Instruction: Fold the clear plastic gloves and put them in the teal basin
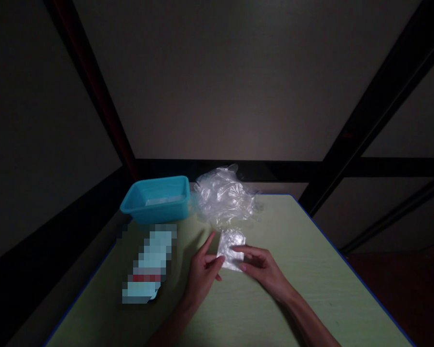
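Silvery clear plastic square (225,246), small, flat and seemingly folded already, sits between the spread left hand (199,278), thumb at its edge, and the right hand (269,271), fingers parted over it; the crumpled transparent plastic heap (222,195) beyond looks unfolded, beside the turquoise tub (162,213)

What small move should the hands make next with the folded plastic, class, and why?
I would probably smooth the folded plastic with the right hand, while the left hand steadies it. Its surface looks wrinkled, the right forefinger already reaches over it, and the left thumb is at its near left edge.
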Demonstrator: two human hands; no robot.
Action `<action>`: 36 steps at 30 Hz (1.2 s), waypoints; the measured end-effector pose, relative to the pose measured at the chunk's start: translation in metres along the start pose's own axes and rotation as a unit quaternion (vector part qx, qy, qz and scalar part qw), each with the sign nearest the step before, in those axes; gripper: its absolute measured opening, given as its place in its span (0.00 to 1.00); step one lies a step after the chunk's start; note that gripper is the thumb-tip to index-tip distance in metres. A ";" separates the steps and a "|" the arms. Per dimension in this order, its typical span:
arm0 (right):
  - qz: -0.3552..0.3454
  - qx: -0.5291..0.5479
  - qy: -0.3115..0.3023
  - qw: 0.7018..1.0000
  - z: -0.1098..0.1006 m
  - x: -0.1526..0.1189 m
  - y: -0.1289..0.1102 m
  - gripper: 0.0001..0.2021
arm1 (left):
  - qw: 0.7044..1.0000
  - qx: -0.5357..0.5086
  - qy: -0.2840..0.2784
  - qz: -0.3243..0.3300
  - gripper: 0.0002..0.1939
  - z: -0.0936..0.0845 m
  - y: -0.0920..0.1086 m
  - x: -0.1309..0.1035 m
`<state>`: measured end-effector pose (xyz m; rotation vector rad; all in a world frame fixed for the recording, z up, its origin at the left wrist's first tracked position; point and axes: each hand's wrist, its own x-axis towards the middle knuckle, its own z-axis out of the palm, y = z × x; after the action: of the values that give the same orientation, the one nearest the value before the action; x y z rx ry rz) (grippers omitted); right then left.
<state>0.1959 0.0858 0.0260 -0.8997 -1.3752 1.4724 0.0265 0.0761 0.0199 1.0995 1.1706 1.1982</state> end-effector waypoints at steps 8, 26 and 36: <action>0.012 -0.050 0.034 0.998 0.007 0.002 0.003 0.19 | 1.000 -0.013 -0.004 -0.009 0.54 0.004 0.004 -0.003; 0.040 0.039 -0.036 0.998 0.001 -0.002 -0.007 0.24 | 0.997 0.005 -0.072 0.007 0.17 -0.010 0.000 0.003; 0.043 0.070 -0.065 0.994 -0.006 -0.001 0.003 0.28 | 0.993 0.020 -0.092 -0.067 0.36 -0.009 0.006 -0.001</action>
<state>0.2015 0.0864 0.0222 -0.7940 -1.3215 1.6976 0.0172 0.0756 0.0246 1.1184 1.1121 0.9534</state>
